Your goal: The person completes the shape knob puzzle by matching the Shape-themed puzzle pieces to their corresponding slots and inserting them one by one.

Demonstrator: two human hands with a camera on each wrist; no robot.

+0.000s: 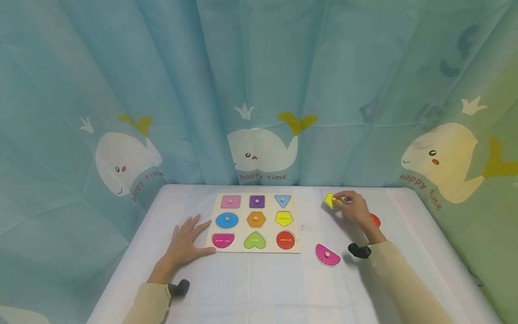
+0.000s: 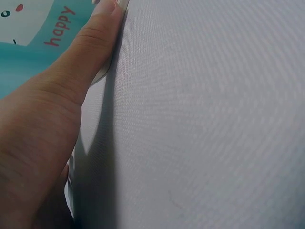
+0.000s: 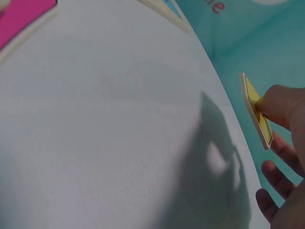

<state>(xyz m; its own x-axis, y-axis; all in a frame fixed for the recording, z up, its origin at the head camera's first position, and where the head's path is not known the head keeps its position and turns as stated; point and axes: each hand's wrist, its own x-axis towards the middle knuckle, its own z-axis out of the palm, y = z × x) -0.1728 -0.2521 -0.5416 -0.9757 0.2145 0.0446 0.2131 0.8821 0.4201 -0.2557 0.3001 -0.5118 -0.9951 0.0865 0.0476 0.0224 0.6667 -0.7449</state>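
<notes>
My right hand [image 1: 353, 208] pinches a yellow pentagon puzzle piece [image 1: 329, 200] by its small knob, to the right of the puzzle board [image 1: 257, 249]. In the right wrist view the pentagon piece [image 3: 256, 112] is tilted above the tablecloth, its shadow cast below. My left hand [image 1: 184, 243] lies with fingers spread at the board's left side, thumb on the near left corner. Pink, purple, blue and orange knobbed pieces sit in the board. The half round [image 1: 223, 240], heart, circle and pentagon [image 1: 284, 219] places show printed words and no knobs.
A magenta half-round piece [image 1: 327, 255] lies on the white cloth right of the board. Partly behind my right wrist is a red piece [image 1: 375, 219]. A blue curtain [image 1: 259, 90] with whale prints hangs along the table's far edge.
</notes>
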